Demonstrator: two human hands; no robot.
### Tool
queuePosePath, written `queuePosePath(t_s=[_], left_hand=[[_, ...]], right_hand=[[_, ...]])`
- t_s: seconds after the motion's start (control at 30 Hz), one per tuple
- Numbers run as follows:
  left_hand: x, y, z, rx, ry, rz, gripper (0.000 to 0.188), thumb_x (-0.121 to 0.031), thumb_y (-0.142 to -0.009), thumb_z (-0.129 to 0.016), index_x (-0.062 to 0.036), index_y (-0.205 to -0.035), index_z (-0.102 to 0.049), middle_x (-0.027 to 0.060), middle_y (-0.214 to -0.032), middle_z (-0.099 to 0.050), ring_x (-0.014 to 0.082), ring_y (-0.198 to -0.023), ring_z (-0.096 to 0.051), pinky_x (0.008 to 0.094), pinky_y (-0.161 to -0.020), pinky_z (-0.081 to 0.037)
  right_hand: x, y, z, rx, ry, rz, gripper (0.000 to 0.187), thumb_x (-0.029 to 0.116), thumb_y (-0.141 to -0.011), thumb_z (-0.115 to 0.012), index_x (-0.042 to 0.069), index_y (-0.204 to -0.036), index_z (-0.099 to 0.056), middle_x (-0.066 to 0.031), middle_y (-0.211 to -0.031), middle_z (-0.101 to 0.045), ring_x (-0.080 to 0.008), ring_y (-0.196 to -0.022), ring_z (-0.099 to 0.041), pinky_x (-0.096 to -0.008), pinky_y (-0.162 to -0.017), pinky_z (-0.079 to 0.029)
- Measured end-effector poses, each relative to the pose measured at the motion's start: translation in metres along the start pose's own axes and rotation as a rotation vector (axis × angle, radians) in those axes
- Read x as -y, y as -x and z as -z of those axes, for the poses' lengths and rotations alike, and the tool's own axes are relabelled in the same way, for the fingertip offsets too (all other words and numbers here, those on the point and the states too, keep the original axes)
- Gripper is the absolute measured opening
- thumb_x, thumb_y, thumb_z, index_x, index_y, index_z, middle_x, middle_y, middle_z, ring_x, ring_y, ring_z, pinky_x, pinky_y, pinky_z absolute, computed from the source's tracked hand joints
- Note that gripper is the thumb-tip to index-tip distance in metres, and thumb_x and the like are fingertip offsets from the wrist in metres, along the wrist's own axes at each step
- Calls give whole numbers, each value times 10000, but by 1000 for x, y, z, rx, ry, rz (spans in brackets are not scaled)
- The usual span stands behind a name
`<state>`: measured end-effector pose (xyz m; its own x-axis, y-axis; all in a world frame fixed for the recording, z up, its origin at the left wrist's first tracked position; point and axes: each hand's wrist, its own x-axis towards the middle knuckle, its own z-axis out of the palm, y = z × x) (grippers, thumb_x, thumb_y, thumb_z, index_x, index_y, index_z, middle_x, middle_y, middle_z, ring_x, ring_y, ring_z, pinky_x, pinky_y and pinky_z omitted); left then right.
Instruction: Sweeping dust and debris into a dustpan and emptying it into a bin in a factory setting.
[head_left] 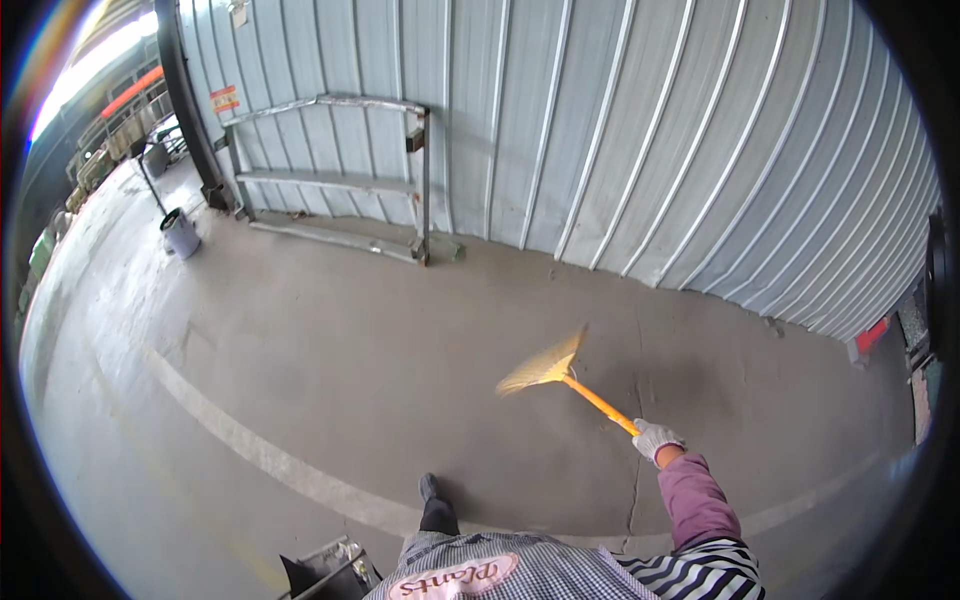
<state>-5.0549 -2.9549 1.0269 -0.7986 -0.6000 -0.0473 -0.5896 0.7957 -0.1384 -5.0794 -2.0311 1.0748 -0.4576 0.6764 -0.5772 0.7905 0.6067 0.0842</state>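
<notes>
My right hand [657,438], in a pale grey knitted glove, is closed round the orange-yellow handle of a broom [603,402]. The handle slants away to the left from my fist. Its yellow fan-shaped bristles [548,368] are spread low over the concrete floor and look slightly blurred. At the lower left edge, beside my checked apron, is a dark open-topped scoop or bin [325,572] with some light scraps in it. My left hand does not show, so I cannot see whether it holds that container.
A ribbed metal wall [540,130] runs along the far side. Against it leans a metal frame [330,183]. At the left stands a pale bucket [180,234] with a long stick in it. A pale painted line [250,450] curves across the floor. A red object [872,335] lies by the wall's right end.
</notes>
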Motion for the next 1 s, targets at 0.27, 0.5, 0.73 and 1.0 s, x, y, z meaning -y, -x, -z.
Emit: queuePosePath(t_s=[0.27, 0.5, 0.73, 1.0], left_hand=[[-195, -75, 2, 252, 1228, 582, 257, -270, -915, -447, -58, -905, -591, 73, -804, -560, 219, -688, -529, 339, -580, -441], [-314, -95, 15, 293, 1195, 609, 219, -224, -905, -424, -75, -848, -574, 39, -738, -527, 183, -581, -485, 310, -483, -403], [-437, -87, 43, 223, 1033, 661, 206, -184, -897, -404, -89, -800, -559, 10, -682, -499, 151, -489, -448, 286, -401, -371], [-580, -101, 105, 69, 1179, 993, 173, -225, -886, -459, -82, -823, -533, 32, -659, -459, 161, -497, -429, 292, -390, -356]], right_hand=[[153, -77, 100, 15, 115, 109, 438, 352, -919, -421, 271, -1349, -448, -114, -1228, -604, -373, -1101, -583, -532, -892, -458], [272, -260, 194, -25, 176, 251, 418, 375, -930, -411, 318, -1342, -458, -85, -1226, -613, -354, -1087, -602, -575, -877, -442], [438, -483, 326, -24, 392, 487, 338, 325, -942, -409, 297, -1256, -530, -81, -1106, -666, -360, -1015, -635, -591, -782, -464], [450, -656, 339, 287, 130, 485, 322, 279, -917, -455, 93, -1123, -618, -142, -1095, -660, -326, -976, -646, -448, -785, -514]])
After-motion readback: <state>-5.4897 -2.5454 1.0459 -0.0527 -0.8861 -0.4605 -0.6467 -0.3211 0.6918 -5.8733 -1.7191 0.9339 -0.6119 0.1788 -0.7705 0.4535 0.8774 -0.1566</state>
